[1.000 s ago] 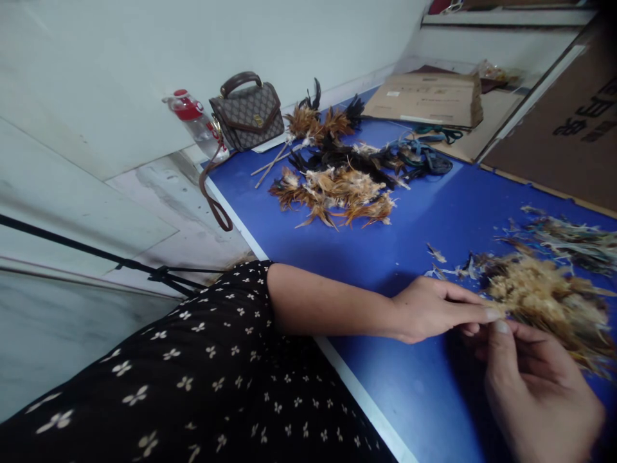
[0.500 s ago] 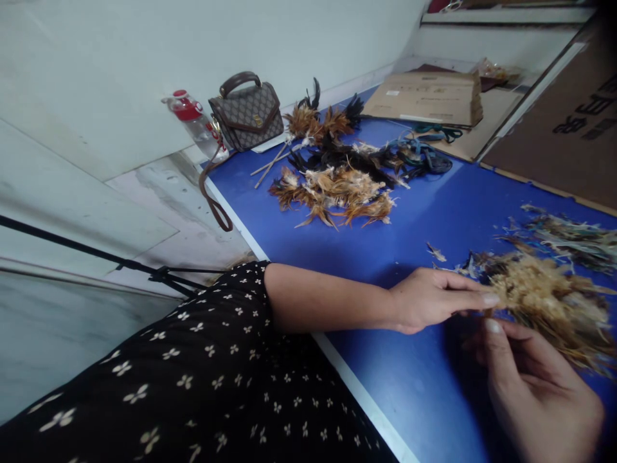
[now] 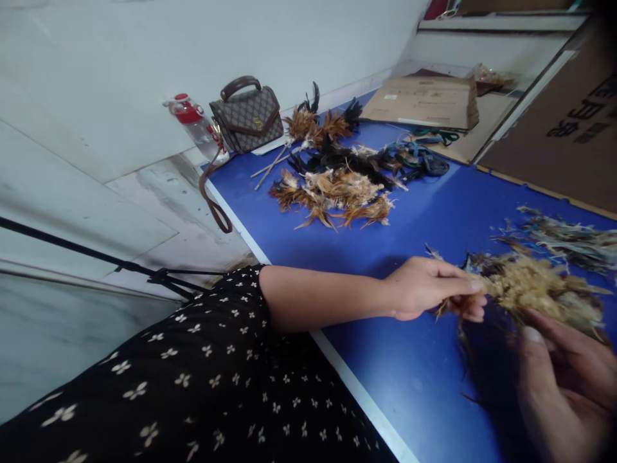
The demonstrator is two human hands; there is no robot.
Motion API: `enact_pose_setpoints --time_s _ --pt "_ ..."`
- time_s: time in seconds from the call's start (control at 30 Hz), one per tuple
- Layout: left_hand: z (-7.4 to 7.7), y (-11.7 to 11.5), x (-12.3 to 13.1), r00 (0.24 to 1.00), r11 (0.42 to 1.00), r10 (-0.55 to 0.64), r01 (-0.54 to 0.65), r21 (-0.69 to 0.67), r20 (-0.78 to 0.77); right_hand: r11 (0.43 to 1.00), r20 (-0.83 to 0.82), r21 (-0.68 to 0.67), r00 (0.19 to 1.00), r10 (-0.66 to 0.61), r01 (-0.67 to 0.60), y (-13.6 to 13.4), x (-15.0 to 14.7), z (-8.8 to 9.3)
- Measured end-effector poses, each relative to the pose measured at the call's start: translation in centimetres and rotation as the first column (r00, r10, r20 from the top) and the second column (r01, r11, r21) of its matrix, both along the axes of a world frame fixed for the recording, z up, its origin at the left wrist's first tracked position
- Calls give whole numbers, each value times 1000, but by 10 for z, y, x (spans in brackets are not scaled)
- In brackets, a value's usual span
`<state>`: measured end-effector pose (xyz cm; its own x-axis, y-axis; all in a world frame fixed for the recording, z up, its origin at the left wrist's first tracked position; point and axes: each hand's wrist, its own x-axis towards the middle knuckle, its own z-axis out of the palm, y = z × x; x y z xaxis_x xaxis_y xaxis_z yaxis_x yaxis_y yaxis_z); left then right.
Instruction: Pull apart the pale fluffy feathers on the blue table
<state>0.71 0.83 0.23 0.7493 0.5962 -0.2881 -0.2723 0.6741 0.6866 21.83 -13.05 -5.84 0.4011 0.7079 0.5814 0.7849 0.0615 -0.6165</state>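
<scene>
My left hand (image 3: 436, 288) is closed around a small bunch of brown feathers (image 3: 463, 307), whose dark tips hang below the fingers. Just beyond its fingertips lies a pile of feathers (image 3: 535, 283), cream and fluffy on top with brown and grey ones around it. My right hand (image 3: 566, 379) is at the near edge of that pile, thumb and index fingertips slightly apart, with nothing visible between them. Its other fingers are curled and partly blurred.
Brown and black feather bunches (image 3: 337, 190) lie farther back on the blue table (image 3: 409, 218). Behind them are a handbag (image 3: 250, 119), a red-capped bottle (image 3: 195, 125) and folded cardboard (image 3: 424, 103). Bluish-grey feathers (image 3: 573, 238) lie at right, near a large cardboard box (image 3: 554, 135).
My right hand has moved right, away from the left fingertips to the pile's edge. Brown feathers now hang from my left hand, which has shifted slightly left.
</scene>
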Motion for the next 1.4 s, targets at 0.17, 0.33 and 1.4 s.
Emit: enact_pose_setpoints --time_s 0.17,0.33,1.4 --pt "-8 -10 1 981 980 -168 177 94 -95 991 26 22 991 130 -131 0 -27 27" --pt "-20 -10 0 963 958 -221 244 149 -153 988 -8 36 988 153 -152 1 -33 30" --pt "-9 -2 -9 862 846 -459 498 188 -217 930 67 -150 935 348 -336 -12 -18 37"
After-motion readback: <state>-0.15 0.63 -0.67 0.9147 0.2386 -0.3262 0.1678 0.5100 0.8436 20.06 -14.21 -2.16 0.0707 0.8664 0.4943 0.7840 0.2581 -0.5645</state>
